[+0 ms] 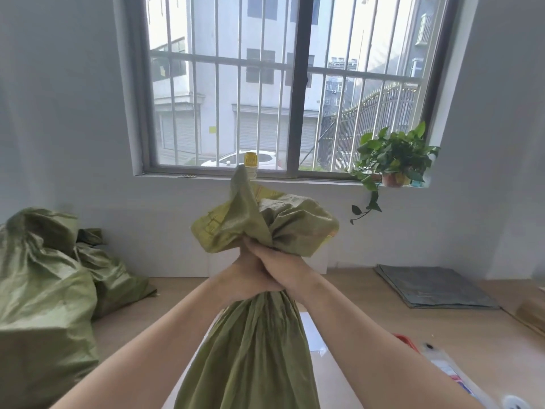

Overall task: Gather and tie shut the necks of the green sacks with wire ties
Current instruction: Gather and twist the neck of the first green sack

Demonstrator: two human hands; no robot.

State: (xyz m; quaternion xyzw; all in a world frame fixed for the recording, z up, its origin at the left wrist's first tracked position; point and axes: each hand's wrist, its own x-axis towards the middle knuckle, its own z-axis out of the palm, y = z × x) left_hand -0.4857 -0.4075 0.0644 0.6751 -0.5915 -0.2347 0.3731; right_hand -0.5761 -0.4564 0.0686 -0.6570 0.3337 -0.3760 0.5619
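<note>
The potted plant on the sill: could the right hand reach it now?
Probably not: the right hand and left hand both grip the green sack at its neck; the potted plant sits far beyond.

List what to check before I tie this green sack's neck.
1. Neck gathered into one bunch: ok.
2. Left hand and right hand both grip the neck: ok.
3. Tie round the neck: not ok, none shows.
4. Tie within reach: cannot tell, none plainly in view.
5. One hand free to fetch it: not ok, both hold the neck.
6. Sacks on the left tied: cannot tell.
</note>
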